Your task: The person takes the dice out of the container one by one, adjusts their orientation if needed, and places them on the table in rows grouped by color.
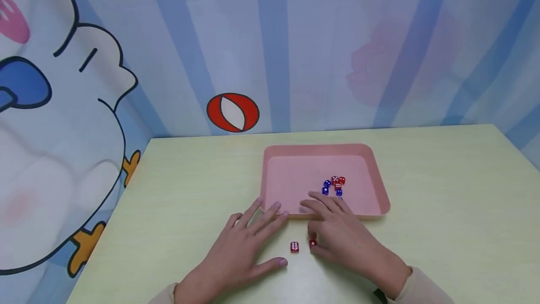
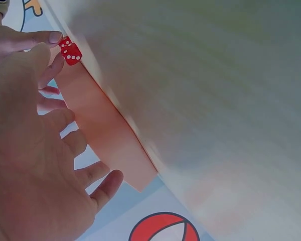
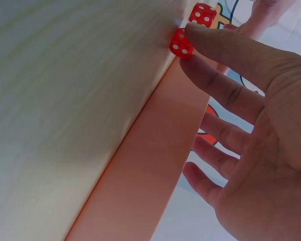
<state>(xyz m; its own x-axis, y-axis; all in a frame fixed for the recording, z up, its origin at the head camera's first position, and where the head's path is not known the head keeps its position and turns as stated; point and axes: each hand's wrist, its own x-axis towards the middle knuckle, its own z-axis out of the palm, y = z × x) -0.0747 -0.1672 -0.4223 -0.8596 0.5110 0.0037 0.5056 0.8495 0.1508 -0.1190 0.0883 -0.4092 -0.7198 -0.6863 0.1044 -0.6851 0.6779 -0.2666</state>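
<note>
The right hand [image 1: 346, 239] pinches 1 red die [image 1: 312, 243] just before the pink tray [image 1: 316, 150]; the left hand [image 1: 240, 250] is spread, holding nothing. Better is a gentle grip, without knocking the neighbour die [image 1: 294, 247].

Bright, even head view, dimmer wrist views, soft shadows on the tabletop [image 3: 65, 110], its grain blurred

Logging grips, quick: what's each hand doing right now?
Left hand: open, holding nothing.
Right hand: pinching a red die between thumb and finger.
</note>
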